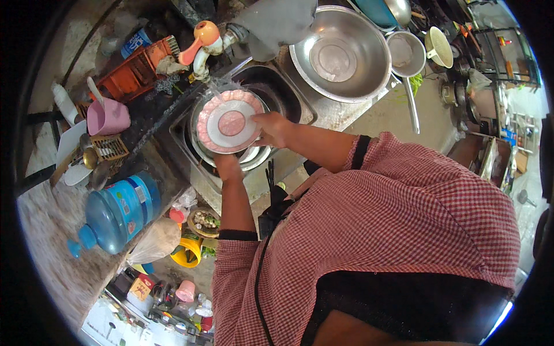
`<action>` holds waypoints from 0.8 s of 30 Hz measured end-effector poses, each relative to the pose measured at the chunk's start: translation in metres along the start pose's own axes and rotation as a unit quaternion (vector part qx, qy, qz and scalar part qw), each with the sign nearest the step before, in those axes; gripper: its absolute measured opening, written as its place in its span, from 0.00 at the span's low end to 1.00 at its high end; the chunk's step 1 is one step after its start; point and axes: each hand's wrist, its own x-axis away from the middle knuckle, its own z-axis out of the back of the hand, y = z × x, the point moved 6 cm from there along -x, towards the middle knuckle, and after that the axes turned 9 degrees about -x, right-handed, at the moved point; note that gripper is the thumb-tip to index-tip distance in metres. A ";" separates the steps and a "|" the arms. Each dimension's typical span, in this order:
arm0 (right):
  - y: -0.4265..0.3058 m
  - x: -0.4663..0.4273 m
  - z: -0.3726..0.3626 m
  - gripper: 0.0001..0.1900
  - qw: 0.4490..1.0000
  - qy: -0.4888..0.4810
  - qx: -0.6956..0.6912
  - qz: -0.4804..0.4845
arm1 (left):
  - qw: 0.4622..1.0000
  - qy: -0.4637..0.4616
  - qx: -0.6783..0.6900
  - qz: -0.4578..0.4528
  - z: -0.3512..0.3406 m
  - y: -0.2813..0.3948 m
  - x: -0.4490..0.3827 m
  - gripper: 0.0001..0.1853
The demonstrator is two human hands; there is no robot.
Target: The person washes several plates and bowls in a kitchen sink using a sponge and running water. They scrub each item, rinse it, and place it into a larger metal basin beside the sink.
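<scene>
Both of my hands hold a pink and white plate [216, 113] with a scalloped pink border, tilted under the faucet [201, 62]. Water falls from the spout near the plate's upper edge. My right hand [274, 128] grips the plate's right rim. At its lower edge is my left hand [228, 166], blurred, with its fingers mostly hidden under the plate. Beneath the plate, a metal basin [200, 156] sits in the stainless steel sink [308, 113]. Part of a white dish [251, 154] shows inside that basin; the plate covers the rest.
A large steel bowl [333, 58] and a long-handled saucepan [405, 54] stand right of the sink. Leftward are an orange plastic basket [130, 71], a pink holder [108, 119] and utensils. A blue water jug [123, 212] lies on the ledge. A yellow bucket [188, 253] stands below.
</scene>
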 end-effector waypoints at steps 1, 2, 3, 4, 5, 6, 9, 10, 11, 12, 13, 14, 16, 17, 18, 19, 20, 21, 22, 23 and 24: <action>0.004 -0.003 -0.009 0.23 1.000 -0.010 -0.001 -0.007 | 0.994 -0.037 0.098 0.014 -0.009 -0.006 -0.001 0.25; 0.007 -0.005 -0.016 0.24 1.000 -0.021 -0.001 -0.015 | 0.994 -0.071 0.077 0.016 -0.015 -0.009 0.001 0.26; 0.008 -0.008 -0.019 0.24 0.999 -0.034 -0.011 -0.040 | 0.992 -0.108 0.055 0.019 -0.026 -0.004 0.006 0.26; 0.008 -0.009 -0.023 0.25 0.996 -0.049 -0.020 -0.067 | 0.989 -0.143 0.031 0.022 -0.034 0.003 0.014 0.27; 0.009 -0.010 -0.028 0.25 0.993 -0.064 -0.029 -0.094 | 0.992 -0.129 -0.001 0.014 -0.037 0.011 0.020 0.29; 0.013 -0.018 -0.028 0.26 0.991 -0.077 -0.008 -0.109 | 0.993 -0.114 -0.033 0.005 -0.040 0.020 0.029 0.31; 0.008 -0.031 -0.022 0.24 0.992 -0.110 -0.010 -0.062 | 0.994 -0.093 0.040 -0.040 -0.031 0.037 0.034 0.40; 0.001 -0.026 -0.016 0.22 0.998 -0.046 -0.011 -0.040 | 0.991 -0.077 0.096 -0.055 -0.024 0.045 0.034 0.41; -0.003 -0.029 -0.007 0.20 0.998 -0.033 0.047 -0.021 | 0.995 -0.033 0.030 -0.084 -0.016 0.045 0.036 0.41; -0.009 -0.030 0.000 0.19 0.994 -0.019 0.104 -0.004 | 0.993 0.017 -0.041 -0.107 -0.007 0.048 0.041 0.42; -0.015 -0.032 0.007 0.18 0.987 -0.005 0.161 0.014 | 0.984 0.070 -0.109 -0.123 0.000 0.051 0.044 0.42; -0.020 -0.035 0.014 0.16 0.975 0.020 0.221 0.007 | 0.923 0.054 -0.303 -0.229 -0.005 0.067 0.049 0.41; -0.024 -0.030 0.009 0.17 0.954 0.003 0.298 0.006 | 0.743 -0.055 -0.590 -0.310 -0.032 0.085 0.059 0.38; -0.026 -0.028 0.007 0.18 0.942 -0.006 0.336 0.006 | 0.733 -0.088 -0.597 -0.314 -0.035 0.073 0.051 0.38; -0.029 -0.024 -0.002 0.20 0.920 -0.041 0.389 -0.004 | 0.721 -0.115 -0.603 -0.320 -0.032 0.055 0.038 0.37; -0.033 -0.022 -0.009 0.23 0.897 -0.071 0.436 -0.013 | 0.708 -0.149 -0.608 -0.327 -0.037 0.052 0.031 0.36; -0.036 -0.019 -0.015 0.25 0.870 -0.101 0.482 -0.023 | 0.726 -0.119 -0.548 -0.399 -0.036 0.060 0.032 0.32; -0.045 -0.012 -0.022 0.28 0.880 -0.080 0.469 -0.003 | 0.757 -0.130 -0.544 -0.337 -0.037 0.066 0.028 0.31; -0.054 -0.001 -0.032 0.30 0.888 -0.061 0.456 0.016 | 0.785 -0.139 -0.539 -0.274 -0.038 0.073 0.028 0.29; -0.059 0.003 -0.037 0.33 0.895 -0.042 0.442 0.036 | 0.808 -0.146 -0.531 -0.208 -0.037 0.073 0.026 0.28; -0.063 -0.002 -0.038 0.36 0.903 -0.058 0.425 0.004 | 0.828 -0.111 -0.511 -0.202 -0.033 0.075 0.019 0.24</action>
